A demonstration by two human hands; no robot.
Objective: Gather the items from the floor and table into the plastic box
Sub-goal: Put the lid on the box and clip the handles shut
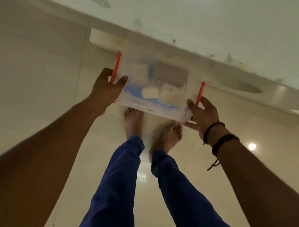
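1. Box (pixel 152 88): clear plastic, lid on, red latch at each short end. Held in the air between both hands, above the floor and just beside the near edge of the table. It is tilted, left end farther, right end nearer. The whole box is blurred.
2. Contents: pale, white and blue shapes with one brown patch, seen through the lid. Too blurred to name singly.
3. Left latch (pixel 115 68): red, on the box's far left end, touching the left hand.
4. Right latch (pixel 200 93): red, on the near right end, touching the right hand.
5. Left hand (pixel 106 89): clamped on the left end of the box, thumb over the lid edge, fingers round the latch side.
6. Right hand (pixel 203 114): clamped on the right end, fingers under the base, thumb up by the latch. Dark bands (pixel 219 136) circle the wrist.
7. Table (pixel 208 18): white top with greenish smears, running from far left to near right across the upper scene.
8. Floor (pixel 25 82): glossy pale tile, with lamp reflections at near right.
9. Legs (pixel 129 193): blue trousers, bare feet (pixel 133 121) on the tile below the box.
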